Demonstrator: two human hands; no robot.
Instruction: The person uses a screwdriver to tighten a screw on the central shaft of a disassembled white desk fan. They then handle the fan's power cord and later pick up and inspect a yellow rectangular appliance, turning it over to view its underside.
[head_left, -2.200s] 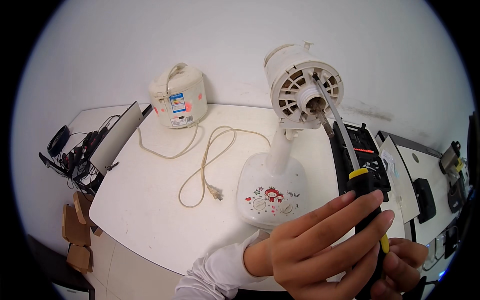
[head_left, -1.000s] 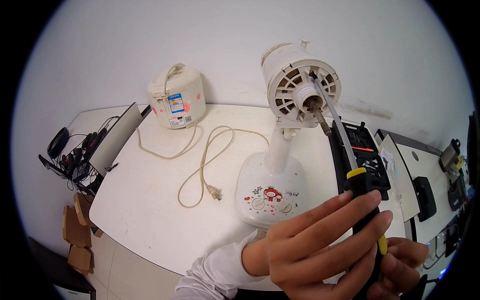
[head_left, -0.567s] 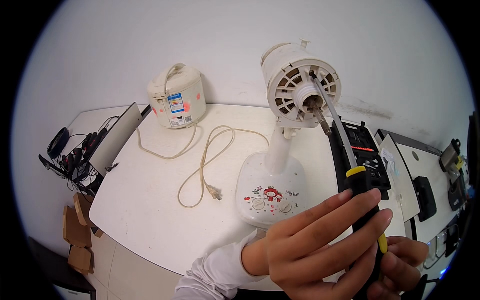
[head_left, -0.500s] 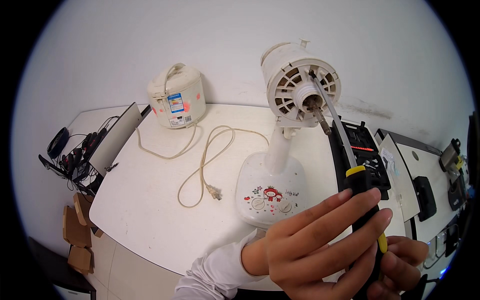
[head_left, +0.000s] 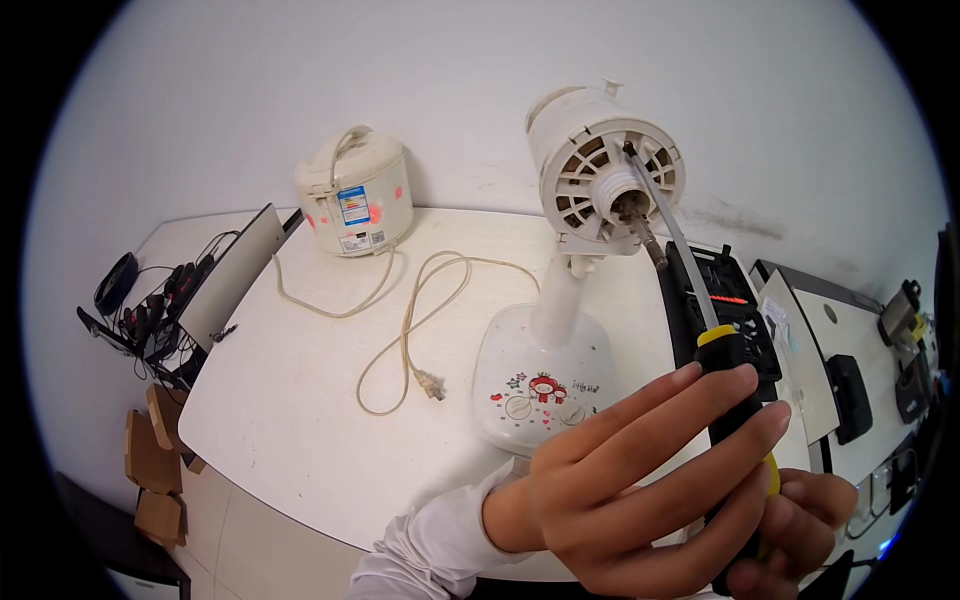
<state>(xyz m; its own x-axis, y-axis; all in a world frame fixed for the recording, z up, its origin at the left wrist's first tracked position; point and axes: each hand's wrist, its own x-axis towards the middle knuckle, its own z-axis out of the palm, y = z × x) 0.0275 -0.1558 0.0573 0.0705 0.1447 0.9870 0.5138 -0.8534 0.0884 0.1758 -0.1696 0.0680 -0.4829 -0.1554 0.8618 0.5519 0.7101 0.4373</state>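
Note:
A white desk fan, its blades and guard off, stands on the table with its motor housing facing me. From the housing's round, slotted front a metal shaft sticks out. The long blade of a black-and-yellow screwdriver reaches up to a hole above that shaft. My left hand, in a white sleeve, is closed around the screwdriver's handle. Lower on the same handle are the bent fingers of my right hand, partly hidden behind the left. The fan's base carries two knobs and a red cartoon print.
A white rice cooker stands at the back left of the white table. A pale power cord with a plug loops mid-table. Behind the screwdriver lies an open black tool case. Cardboard boxes sit on the floor at left.
The fan's motor housing has shifted slightly to the right. The screwdriver has moved a little rightward with it, its tip still at the hole. Both hands keep hold of the handle.

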